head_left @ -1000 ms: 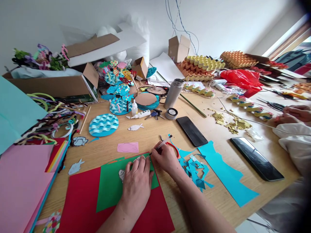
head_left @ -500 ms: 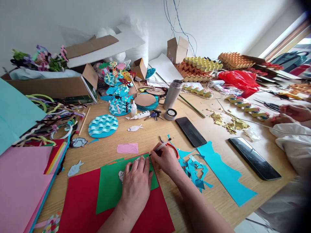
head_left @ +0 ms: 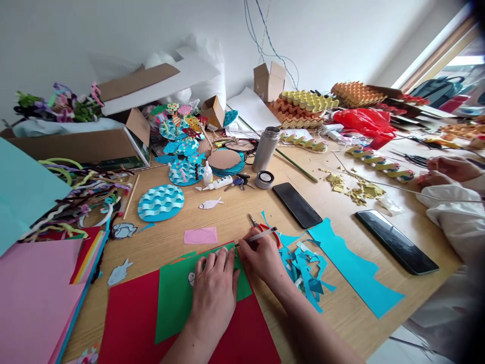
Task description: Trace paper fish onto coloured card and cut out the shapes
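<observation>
My left hand [head_left: 215, 288] lies flat, fingers spread, on a green sheet [head_left: 172, 298] and mostly covers a white fish cutout [head_left: 191, 278]. That green sheet rests on a larger red sheet [head_left: 129, 318]. At the sheet's upper right corner my right hand [head_left: 261, 253] is closed around a pen [head_left: 263, 234], its tip near the paper edge. Red-handled scissors [head_left: 254, 221] lie just beyond my right hand, beside blue paper scraps [head_left: 308, 268]. Above the green sheet is a pink paper piece [head_left: 200, 235] with a drawn outline.
Two phones [head_left: 297, 205] [head_left: 396, 241] lie to the right, with a blue offcut [head_left: 356, 268] between them and the scraps. A metal flask [head_left: 265, 150] stands behind. Pink sheets [head_left: 38, 298] fill the left. Another person's hands [head_left: 449, 169] are at far right.
The pen has tilted lower, toward horizontal, and my right hand has shifted slightly, showing more of the scissors. My left hand still presses the sheet. The whole view has shifted a little.
</observation>
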Demonstrator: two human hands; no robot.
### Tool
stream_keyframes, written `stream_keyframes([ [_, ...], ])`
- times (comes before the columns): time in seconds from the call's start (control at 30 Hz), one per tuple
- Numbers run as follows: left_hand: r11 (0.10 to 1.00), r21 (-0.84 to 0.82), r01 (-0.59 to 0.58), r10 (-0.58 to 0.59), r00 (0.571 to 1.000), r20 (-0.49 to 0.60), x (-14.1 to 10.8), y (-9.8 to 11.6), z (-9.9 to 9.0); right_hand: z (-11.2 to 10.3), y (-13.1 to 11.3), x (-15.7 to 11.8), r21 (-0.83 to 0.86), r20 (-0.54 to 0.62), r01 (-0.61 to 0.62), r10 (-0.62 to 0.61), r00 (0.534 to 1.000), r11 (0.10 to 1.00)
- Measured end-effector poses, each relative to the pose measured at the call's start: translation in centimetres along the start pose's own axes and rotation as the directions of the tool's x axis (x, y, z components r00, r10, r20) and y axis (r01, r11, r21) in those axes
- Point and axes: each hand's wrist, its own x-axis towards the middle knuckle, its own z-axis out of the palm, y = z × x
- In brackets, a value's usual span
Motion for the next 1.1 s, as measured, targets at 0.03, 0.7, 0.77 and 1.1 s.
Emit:
stream_keyframes([
  [0.03,1.000,-0.004,0.004,-0.004,1.000,0.001,0.0,0.0,0.0,0.1,0.1,-0.1,0.008,-0.005,-0.005,0.005,1.000,1.000],
  [0.7,1.000,-0.029,-0.007,0.005,0.998,-0.059,-0.2,-0.2,0.4,0.4,1.1,-0.3,0.050,-0.003,-0.034,0.034,0.999,0.998],
  [0.77,0.999,-0.043,-0.001,-0.001,0.999,-0.054,-0.2,-0.2,0.3,0.4,1.1,-0.3,0.052,-0.006,-0.033,0.033,0.999,0.998],
  [1.1,1.000,-0.025,0.000,-0.002,0.999,-0.049,-0.1,-0.2,0.0,0.6,1.5,-0.4,0.047,-0.023,-0.036,0.037,0.999,0.998],
])
